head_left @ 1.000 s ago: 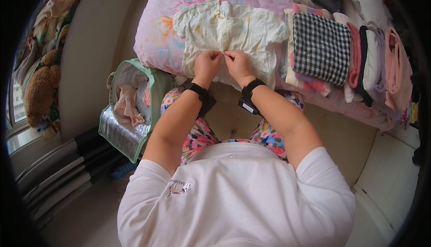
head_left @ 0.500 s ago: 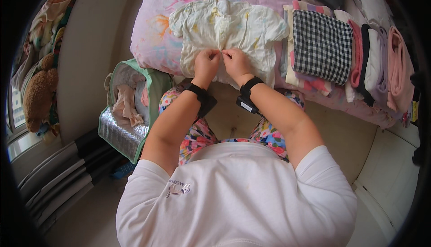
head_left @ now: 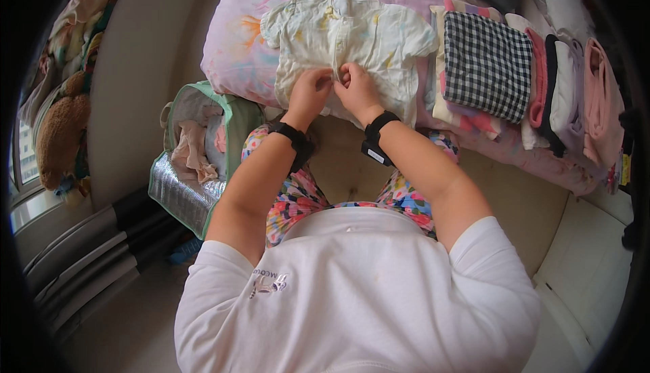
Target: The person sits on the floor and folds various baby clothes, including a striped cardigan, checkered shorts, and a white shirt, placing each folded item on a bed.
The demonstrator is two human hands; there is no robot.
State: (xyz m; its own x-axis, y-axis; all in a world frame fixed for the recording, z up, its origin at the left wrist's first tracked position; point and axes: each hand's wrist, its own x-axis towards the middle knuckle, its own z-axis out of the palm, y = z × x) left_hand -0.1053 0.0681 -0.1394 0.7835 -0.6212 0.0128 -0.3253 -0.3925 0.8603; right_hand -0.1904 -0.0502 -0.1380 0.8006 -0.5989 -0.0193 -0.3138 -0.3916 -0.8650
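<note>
A pale cream short-sleeved shirt with faint yellow and green prints lies spread on a pink flowered quilt. Its buttoned front strip runs down the middle. My left hand and my right hand meet at the lower part of that strip. Both have fingers pinched together on the shirt's front edges, close to touching each other. Whatever small fastening lies between the fingertips is hidden. Black bands with small boxes circle both wrists.
Right of the shirt lies a folded black-and-white checked cloth on other folded fabrics, beside a row of folded clothes. At the left, a green bag with silvery lining stands open with crumpled cloth inside. A brown plush thing is farther left.
Both hands stay at the shirt's front strip, shifted slightly, and the right fingers are more curled. The view has tilted a little; the shirt has not otherwise visibly moved.
</note>
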